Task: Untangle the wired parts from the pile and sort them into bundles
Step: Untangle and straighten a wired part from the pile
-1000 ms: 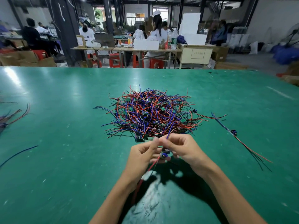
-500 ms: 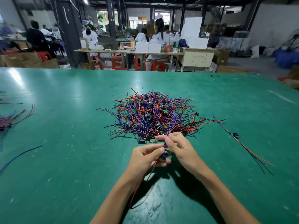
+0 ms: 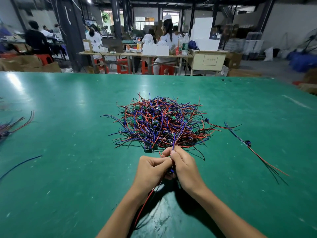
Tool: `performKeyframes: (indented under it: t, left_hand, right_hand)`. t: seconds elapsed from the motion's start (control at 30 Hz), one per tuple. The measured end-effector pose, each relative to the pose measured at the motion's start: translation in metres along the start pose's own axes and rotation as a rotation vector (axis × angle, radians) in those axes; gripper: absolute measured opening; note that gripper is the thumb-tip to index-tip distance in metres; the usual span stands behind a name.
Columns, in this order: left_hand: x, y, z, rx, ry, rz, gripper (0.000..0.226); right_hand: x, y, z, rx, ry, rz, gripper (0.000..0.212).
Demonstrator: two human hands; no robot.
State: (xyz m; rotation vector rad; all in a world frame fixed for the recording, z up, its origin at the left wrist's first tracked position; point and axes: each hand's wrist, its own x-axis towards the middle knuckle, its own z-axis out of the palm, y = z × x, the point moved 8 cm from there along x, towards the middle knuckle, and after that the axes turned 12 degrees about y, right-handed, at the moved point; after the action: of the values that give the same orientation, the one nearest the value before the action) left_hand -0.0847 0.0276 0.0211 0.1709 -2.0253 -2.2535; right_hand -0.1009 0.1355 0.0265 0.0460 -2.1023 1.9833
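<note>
Head view: both hands (image 3: pixel 169 166) pinch one wired part (image 3: pixel 172 171) beside the pile (image 3: pixel 161 122).

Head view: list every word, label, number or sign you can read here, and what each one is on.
None can be read.
Sign on the beige cabinet: characters too blurred.
Label on the bottle: too small.
Sheet on the brown board: too small.
Wire pile, hands, green table: no text.

A tangled pile (image 3: pixel 161 124) of red, blue and black wires with small green boards lies mid-desk. One wired part (image 3: pixel 171 170) is pinched between both hands just before it, its blue wire running into the pile. Another part (image 3: pixel 247 143) lies alone, right.
</note>
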Motion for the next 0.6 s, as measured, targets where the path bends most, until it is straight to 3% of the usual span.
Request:
performKeyframes:
  t: [0.17, 0.3, 0.4, 0.53, 0.6]
  left_hand:
    - [-0.004, -0.003, 0.010, 0.001, -0.111, -0.076, 0.018]
    - [-0.012, -0.007, 0.017, 0.005, -0.219, -0.126, 0.012]
    - [-0.014, -0.008, 0.019, 0.012, -0.277, -0.149, 0.011]
    - [-0.020, -0.007, 0.020, 0.031, -0.357, -0.175, 0.019]
    - [-0.021, -0.005, 0.019, 0.007, -0.369, -0.176, 0.020]
  right_hand:
    - [0.015, 0.006, -0.020, -0.009, 0.186, 0.058, 0.030]
    - [0.031, 0.002, -0.050, -0.092, 0.356, -0.010, 0.030]
    - [0.028, -0.015, -0.058, -0.258, 0.425, -0.192, 0.028]
    - [0.008, -0.050, -0.066, -0.693, 0.586, -0.672, 0.022]
    - [0.008, -0.052, -0.071, -0.609, 0.618, -0.661, 0.024]
